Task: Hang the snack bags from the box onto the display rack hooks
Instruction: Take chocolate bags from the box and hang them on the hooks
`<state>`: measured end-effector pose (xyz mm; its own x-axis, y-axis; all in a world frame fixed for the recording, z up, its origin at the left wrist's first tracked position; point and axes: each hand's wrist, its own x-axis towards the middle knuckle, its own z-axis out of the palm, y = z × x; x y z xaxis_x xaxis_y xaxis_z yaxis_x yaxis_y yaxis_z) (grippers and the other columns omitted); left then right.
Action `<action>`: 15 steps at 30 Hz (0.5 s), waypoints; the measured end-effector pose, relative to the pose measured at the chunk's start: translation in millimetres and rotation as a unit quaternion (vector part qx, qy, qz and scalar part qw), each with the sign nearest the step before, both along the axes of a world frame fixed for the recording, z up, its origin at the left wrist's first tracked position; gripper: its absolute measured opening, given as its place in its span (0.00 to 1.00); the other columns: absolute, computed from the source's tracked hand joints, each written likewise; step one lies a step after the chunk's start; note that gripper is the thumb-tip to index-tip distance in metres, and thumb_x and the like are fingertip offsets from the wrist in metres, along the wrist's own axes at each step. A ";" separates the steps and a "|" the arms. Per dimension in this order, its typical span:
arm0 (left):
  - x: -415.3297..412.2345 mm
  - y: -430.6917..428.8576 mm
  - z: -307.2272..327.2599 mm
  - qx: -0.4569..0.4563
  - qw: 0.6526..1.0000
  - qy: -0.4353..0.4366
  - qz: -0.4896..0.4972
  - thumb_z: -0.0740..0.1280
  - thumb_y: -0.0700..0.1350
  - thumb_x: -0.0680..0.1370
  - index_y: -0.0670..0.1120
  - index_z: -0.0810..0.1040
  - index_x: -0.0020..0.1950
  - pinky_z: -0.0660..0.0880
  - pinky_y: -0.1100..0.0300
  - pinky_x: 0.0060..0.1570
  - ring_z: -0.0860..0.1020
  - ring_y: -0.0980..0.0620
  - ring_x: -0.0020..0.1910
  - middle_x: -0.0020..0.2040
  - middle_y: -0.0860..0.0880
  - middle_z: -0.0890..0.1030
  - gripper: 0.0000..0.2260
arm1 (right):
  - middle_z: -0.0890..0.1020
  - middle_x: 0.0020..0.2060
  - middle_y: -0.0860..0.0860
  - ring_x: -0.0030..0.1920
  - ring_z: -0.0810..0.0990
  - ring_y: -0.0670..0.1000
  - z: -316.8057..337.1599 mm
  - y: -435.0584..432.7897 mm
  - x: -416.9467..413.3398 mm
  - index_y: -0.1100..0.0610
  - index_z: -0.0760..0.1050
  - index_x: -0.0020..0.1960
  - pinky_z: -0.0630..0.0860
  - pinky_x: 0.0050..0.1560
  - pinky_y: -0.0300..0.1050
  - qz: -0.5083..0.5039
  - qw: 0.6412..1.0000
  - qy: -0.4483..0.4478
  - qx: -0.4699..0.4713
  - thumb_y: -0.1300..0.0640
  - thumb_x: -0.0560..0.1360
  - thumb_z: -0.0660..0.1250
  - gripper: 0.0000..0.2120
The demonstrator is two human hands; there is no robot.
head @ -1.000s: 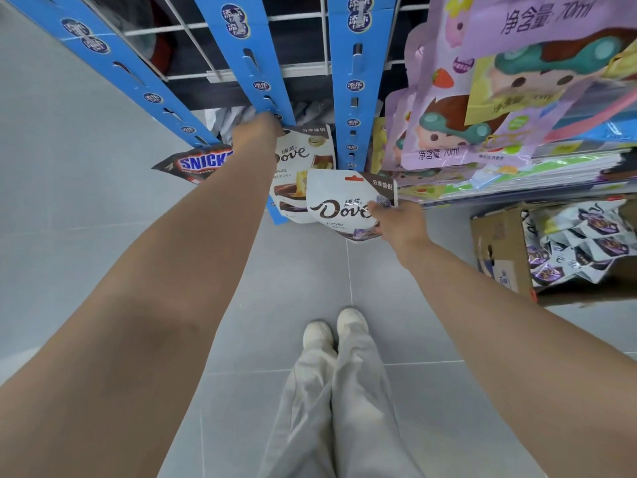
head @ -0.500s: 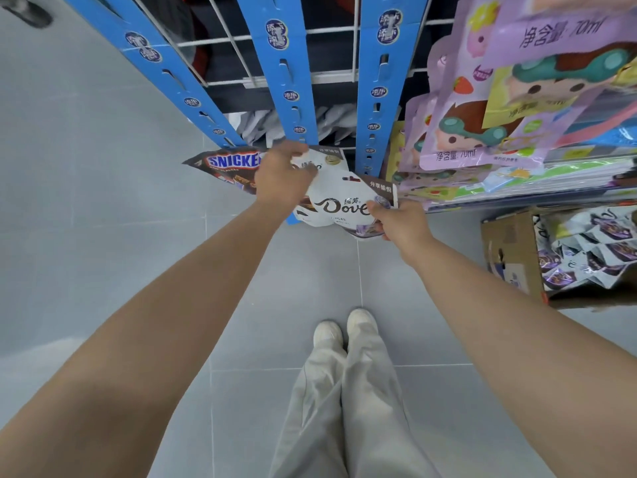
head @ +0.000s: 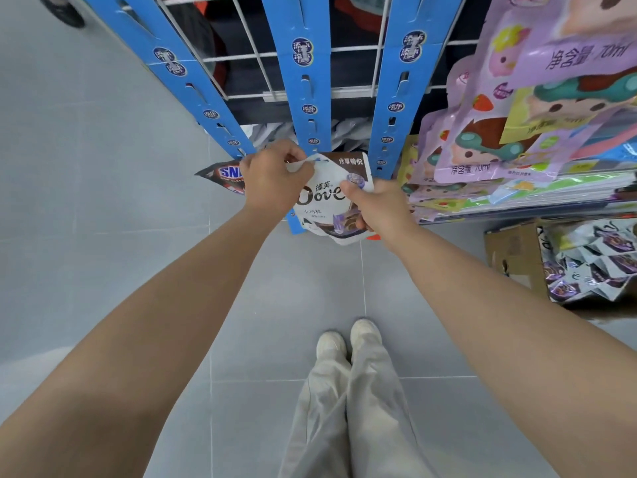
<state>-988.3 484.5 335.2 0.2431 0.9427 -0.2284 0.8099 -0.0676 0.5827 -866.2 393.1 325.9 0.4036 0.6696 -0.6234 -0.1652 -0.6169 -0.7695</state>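
White-and-brown Dove bag (head: pixel 327 194) is held in both hands at the foot of the centre blue strip (head: pixel 303 81) of the display rack (head: pixel 165 60), its top edge just under the strip's lowest slots. Left hand (head: pixel 272 181) pinches the bag's upper left corner between thumb and curled fingers; that corner is bent upward. Right hand (head: pixel 375 205) grasps the bag's right edge, thumb on the printed face, fingers curled behind. Whether the bag's top is on a hook cannot be told; the left hand covers that spot.

Left of the centre strip, a Snickers bag (head: pixel 220 174) shows at the foot of the neighbouring strip, partly hidden behind the left hand. Right of the centre strip, purple pouches (head: pixel 499 132) hang in dense layers. Lower right of the centre strip, a cardboard box (head: pixel 513 257) stands open with further Dove bags (head: pixel 593 260) stacked inside. Directly below the centre strip, toward the wearer, two white shoes (head: pixel 348 339) and pale trouser legs stand together on the grey tiled floor (head: pixel 103 167).
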 end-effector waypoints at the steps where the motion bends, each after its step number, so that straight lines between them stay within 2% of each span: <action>1: 0.3 0.9 -0.7 0.012 1.000 -0.013 0.010 0.67 0.46 0.75 0.53 0.70 0.38 0.70 0.48 0.62 0.74 0.54 0.44 0.40 0.56 0.76 0.08 | 0.75 0.27 0.52 0.13 0.68 0.40 2.6 2.4 -0.4 0.58 0.73 0.35 0.63 0.16 0.30 -0.007 1.000 0.003 0.007 0.58 0.76 0.66 0.11; 4: 8.7 2.5 -0.7 0.028 0.998 -0.032 0.040 0.65 0.46 0.76 0.55 0.64 0.34 0.72 0.48 0.60 0.74 0.55 0.42 0.37 0.56 0.75 0.14 | 0.79 0.35 0.54 0.21 0.74 0.40 4.7 10.2 -2.1 0.60 0.77 0.44 0.68 0.20 0.31 -0.027 0.999 -0.007 0.022 0.58 0.75 0.67 0.05; 6: 14.7 1.2 -0.1 0.044 0.996 -0.034 0.064 0.63 0.47 0.78 0.54 0.65 0.37 0.69 0.48 0.63 0.67 0.64 0.38 0.38 0.54 0.75 0.11 | 0.81 0.39 0.55 0.30 0.79 0.45 3.9 14.9 -2.4 0.58 0.78 0.44 0.75 0.29 0.35 -0.029 0.999 -0.014 0.025 0.56 0.75 0.67 0.05; 8: 18.6 1.1 0.4 0.066 0.994 -0.027 0.084 0.62 0.47 0.79 0.51 0.67 0.43 0.66 0.50 0.66 0.62 0.68 0.36 0.41 0.53 0.75 0.06 | 0.82 0.41 0.54 0.35 0.80 0.47 6.4 20.2 -0.4 0.56 0.78 0.44 0.78 0.36 0.40 -0.033 0.999 -0.010 0.028 0.55 0.76 0.66 0.05; 11: 23.2 3.2 2.3 0.089 0.992 -0.014 0.085 0.60 0.48 0.79 0.52 0.72 0.50 0.61 0.54 0.69 0.68 0.63 0.36 0.44 0.53 0.80 0.02 | 0.82 0.41 0.55 0.32 0.79 0.47 10.1 27.8 4.4 0.59 0.78 0.49 0.76 0.28 0.35 -0.035 0.999 -0.009 0.033 0.55 0.76 0.65 0.08; 13: 25.5 4.1 3.1 0.111 0.991 -0.003 0.076 0.59 0.49 0.80 0.52 0.76 0.57 0.58 0.57 0.70 0.74 0.59 0.43 0.48 0.52 0.82 0.09 | 0.81 0.40 0.53 0.30 0.78 0.45 10.8 31.4 6.1 0.57 0.77 0.47 0.71 0.22 0.32 -0.038 0.998 -0.019 0.038 0.54 0.77 0.65 0.06; 15: 27.6 4.8 1.7 0.121 0.990 0.007 0.072 0.59 0.50 0.80 0.52 0.76 0.60 0.57 0.58 0.69 0.77 0.54 0.49 0.51 0.52 0.82 0.11 | 0.81 0.41 0.52 0.34 0.80 0.46 8.8 34.0 8.0 0.55 0.76 0.45 0.73 0.26 0.33 -0.042 0.998 -0.030 0.044 0.54 0.77 0.65 0.05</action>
